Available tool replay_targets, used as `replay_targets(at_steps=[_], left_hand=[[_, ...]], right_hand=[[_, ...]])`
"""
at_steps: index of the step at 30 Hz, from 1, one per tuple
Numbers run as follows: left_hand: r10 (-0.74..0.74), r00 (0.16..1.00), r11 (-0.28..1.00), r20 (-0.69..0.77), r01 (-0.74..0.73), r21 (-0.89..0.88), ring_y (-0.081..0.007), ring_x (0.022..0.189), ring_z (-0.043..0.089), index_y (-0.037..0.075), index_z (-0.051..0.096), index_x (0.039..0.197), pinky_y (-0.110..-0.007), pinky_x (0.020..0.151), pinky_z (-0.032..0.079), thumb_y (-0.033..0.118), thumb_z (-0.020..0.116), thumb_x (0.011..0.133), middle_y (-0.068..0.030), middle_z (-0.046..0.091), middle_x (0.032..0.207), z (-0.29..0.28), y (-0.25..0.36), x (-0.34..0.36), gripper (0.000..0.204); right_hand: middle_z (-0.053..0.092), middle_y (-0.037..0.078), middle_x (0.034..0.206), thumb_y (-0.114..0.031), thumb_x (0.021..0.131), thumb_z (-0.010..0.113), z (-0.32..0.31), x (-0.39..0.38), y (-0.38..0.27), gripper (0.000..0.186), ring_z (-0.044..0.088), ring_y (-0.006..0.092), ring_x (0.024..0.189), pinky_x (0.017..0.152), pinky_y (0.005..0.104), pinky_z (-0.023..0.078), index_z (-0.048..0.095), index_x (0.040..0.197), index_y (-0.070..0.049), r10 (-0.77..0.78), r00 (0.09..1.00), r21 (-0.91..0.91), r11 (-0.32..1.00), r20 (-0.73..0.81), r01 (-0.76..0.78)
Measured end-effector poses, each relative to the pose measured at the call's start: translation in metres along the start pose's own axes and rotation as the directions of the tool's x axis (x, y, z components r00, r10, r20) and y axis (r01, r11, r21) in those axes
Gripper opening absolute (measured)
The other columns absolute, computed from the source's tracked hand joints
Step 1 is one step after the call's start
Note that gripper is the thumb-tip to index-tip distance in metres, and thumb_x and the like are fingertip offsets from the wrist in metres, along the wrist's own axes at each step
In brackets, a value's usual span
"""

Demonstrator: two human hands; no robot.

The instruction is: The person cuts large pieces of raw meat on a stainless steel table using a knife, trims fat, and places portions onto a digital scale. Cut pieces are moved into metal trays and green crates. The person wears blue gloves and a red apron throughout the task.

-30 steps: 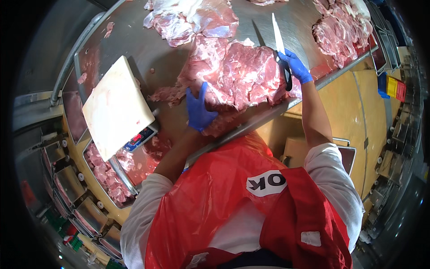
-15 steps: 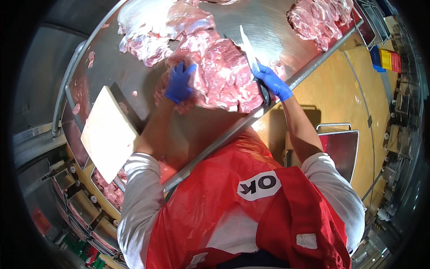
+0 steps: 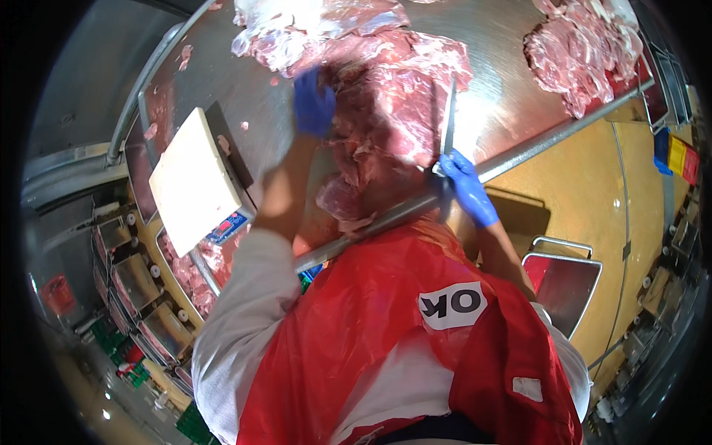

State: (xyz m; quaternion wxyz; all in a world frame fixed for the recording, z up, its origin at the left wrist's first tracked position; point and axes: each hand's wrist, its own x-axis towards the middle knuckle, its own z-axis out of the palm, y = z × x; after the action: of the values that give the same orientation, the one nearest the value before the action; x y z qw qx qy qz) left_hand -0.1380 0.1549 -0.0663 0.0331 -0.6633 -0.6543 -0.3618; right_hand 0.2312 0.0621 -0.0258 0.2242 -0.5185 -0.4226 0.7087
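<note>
A large pink slab of raw meat (image 3: 400, 104) lies spread on the metal table. At its left edge is my left hand (image 3: 314, 104), in a blue glove; motion smears its fingers, so I cannot tell whether they grip the meat. My right hand (image 3: 469, 189), gloved in blue too, is closed round the dark handle of a knife (image 3: 449, 122). The blade points away from me along the slab's right side. A smaller lobe of the meat (image 3: 341, 199) reaches toward the table's near edge.
A scale with a white top (image 3: 194, 185) stands left of my left forearm. More meat lies at the far left (image 3: 311, 18) and far right (image 3: 582, 55) of the metal table (image 3: 497, 89). A metal bin (image 3: 564, 285) stands below the table's right side.
My left hand has shifted up along the meat's left edge. The slab has changed shape, with its near part drawn out. The knife now points more directly away from me. The whole view has shifted.
</note>
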Motion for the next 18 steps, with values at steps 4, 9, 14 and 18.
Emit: replay_targets(at_steps=[4,9,14,18], left_hand=[[-0.001,0.895,0.957,0.447,0.131,-0.260,-0.0421,0.120,0.049,0.002,0.054,0.131,-0.050,0.104,0.039,0.034,0.071,0.083,-0.0248,0.052,0.130,-0.063,0.071,-0.132,0.060],[0.000,0.860,1.000,0.510,0.014,-0.024,-0.0429,0.144,0.025,0.006,0.044,0.142,-0.076,0.105,0.020,0.046,0.070,0.081,-0.0205,0.030,0.153,-0.054,0.132,-0.170,0.077],[0.202,0.756,0.952,0.622,-0.300,0.055,-0.0345,0.144,0.030,0.007,0.048,0.138,-0.077,0.103,0.021,0.038,0.072,0.078,-0.0171,0.035,0.153,-0.029,0.057,-0.106,0.071],[0.261,0.837,0.965,0.481,-0.237,-0.110,-0.0305,0.137,0.043,0.006,0.055,0.131,-0.065,0.105,0.032,0.034,0.075,0.075,-0.0159,0.048,0.144,-0.045,-0.001,-0.086,0.067]], right_hand=[[0.058,-0.005,0.089,-0.025,0.102,0.057,-0.027,0.003,0.031,0.020,0.051,0.0064,0.085,0.080,0.0235,0.044,0.062,0.107,-0.006,-0.098,0.989,0.023,0.995,-0.107,0.101],[0.059,-0.002,0.087,-0.019,0.101,0.058,-0.013,0.007,0.013,0.015,0.054,0.0078,0.082,0.075,0.0251,0.045,0.063,0.099,-0.006,-0.056,0.996,0.042,0.998,0.075,0.053],[0.060,0.003,0.085,-0.018,0.101,0.056,0.055,0.006,-0.002,0.015,0.057,0.0121,0.076,0.076,0.0283,0.053,0.061,0.100,-0.004,-0.087,0.984,0.197,0.979,0.153,0.056],[0.065,0.007,0.093,-0.021,0.103,0.055,0.047,0.005,-0.015,0.021,0.068,0.0210,0.090,0.074,0.0348,0.058,0.062,0.108,-0.003,-0.024,0.993,0.414,0.910,0.117,-0.027]])
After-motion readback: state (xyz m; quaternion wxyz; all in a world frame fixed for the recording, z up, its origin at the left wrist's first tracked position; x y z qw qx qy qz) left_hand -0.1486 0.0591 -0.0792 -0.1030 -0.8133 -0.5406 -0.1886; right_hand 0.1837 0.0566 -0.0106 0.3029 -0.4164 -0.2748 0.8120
